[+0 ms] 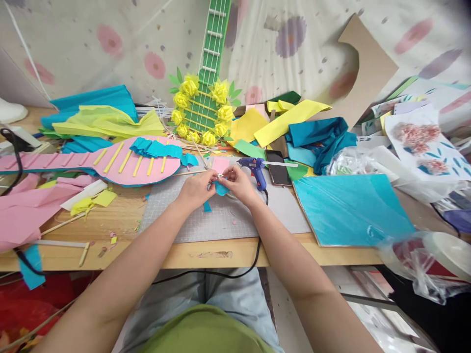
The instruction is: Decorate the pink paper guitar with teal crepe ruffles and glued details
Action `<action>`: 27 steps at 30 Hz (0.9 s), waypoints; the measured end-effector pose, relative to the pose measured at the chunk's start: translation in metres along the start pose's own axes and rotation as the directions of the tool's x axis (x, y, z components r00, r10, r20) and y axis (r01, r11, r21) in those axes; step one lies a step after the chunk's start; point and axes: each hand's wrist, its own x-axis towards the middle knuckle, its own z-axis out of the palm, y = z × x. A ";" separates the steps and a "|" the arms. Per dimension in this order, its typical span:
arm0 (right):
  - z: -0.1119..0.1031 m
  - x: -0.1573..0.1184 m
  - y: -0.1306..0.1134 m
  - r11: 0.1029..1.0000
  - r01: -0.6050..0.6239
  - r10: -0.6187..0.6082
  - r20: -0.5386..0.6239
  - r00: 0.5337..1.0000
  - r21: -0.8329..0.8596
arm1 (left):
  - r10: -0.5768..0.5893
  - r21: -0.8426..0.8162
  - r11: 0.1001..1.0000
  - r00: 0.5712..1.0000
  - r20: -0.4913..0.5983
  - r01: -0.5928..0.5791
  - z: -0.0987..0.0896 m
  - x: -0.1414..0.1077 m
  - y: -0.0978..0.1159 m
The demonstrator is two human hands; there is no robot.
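Over the grey cutting mat [191, 223], my left hand [198, 188] and my right hand [237, 184] meet, fingertips pinched together. Between them is a small piece of blue crepe paper [221, 189], gripped by both. A smaller blue scrap [207, 207] lies on the mat just below the left fingers. Close to my right hand, a blue hot glue gun [255, 169] rests with a white glue stick [281, 164] out of its back. To the left lies a pink guitar-shaped board [121, 162] with yellow strips and ruffled blue crepe paper [154, 149] on it.
A green guitar shape [208, 93] with yellow paper flowers stands against the patterned curtain. A phone [278, 169] lies right of the glue gun. A flat blue sheet pack [353, 208] covers the right side. Pink crepe paper [22, 215] lies at left. The black cord [221, 275] hangs over the table edge.
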 end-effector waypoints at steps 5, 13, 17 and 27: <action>-0.003 0.000 -0.001 0.999 -0.006 0.005 0.010 1.000 0.033 | -0.005 -0.055 0.998 0.994 0.108 0.011 -0.005 -0.001 -0.003; -0.004 -0.001 -0.006 0.999 -0.021 0.020 0.014 1.000 0.030 | -0.401 -0.447 0.848 0.896 -0.189 0.286 -0.008 0.005 -0.025; -0.004 -0.002 -0.007 1.000 -0.010 0.009 0.041 0.999 0.020 | -0.493 -0.715 0.620 0.869 -0.035 0.323 -0.004 0.007 -0.023; -0.005 -0.001 -0.001 0.993 0.027 -0.040 0.117 0.992 0.115 | -0.253 -0.502 0.834 0.967 0.018 0.228 0.000 0.002 -0.013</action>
